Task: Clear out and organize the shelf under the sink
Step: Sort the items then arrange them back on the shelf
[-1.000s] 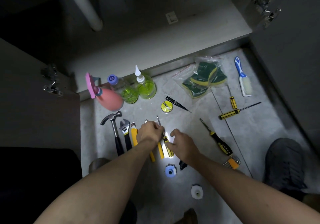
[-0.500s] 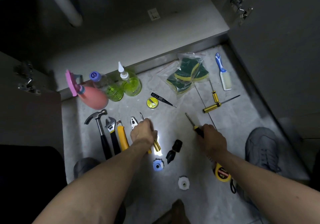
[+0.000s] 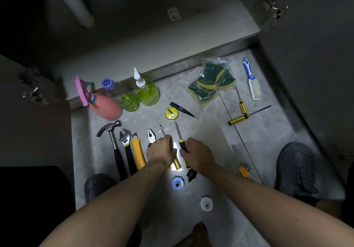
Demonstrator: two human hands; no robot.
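Tools lie in a row on the tiled floor in front of the bare sink shelf (image 3: 172, 42): a hammer (image 3: 115, 145), an adjustable wrench (image 3: 127, 151), a yellow knife (image 3: 138, 155) and pliers (image 3: 151, 138). My left hand (image 3: 160, 151) rests on a yellow-handled screwdriver (image 3: 175, 162) beside the pliers. My right hand (image 3: 198, 154) grips the handle of a black-and-yellow screwdriver (image 3: 180, 141), laid parallel just right of the first, tip pointing at the shelf.
Behind the row stand a pink spray bottle (image 3: 103, 103) and two green bottles (image 3: 148, 91). Tape roll (image 3: 171, 113), tester pen (image 3: 182, 110), sponge bag (image 3: 210, 82), brush (image 3: 251, 80) and two more screwdrivers (image 3: 241, 119) lie right. Plastic fittings (image 3: 177, 183), hex keys (image 3: 243, 170) and my shoes (image 3: 296, 170) are near.
My right hand reached right, picked up the black-and-yellow screwdriver and carried it left into the tool row beside my left hand. The left hand stayed on its screwdriver.
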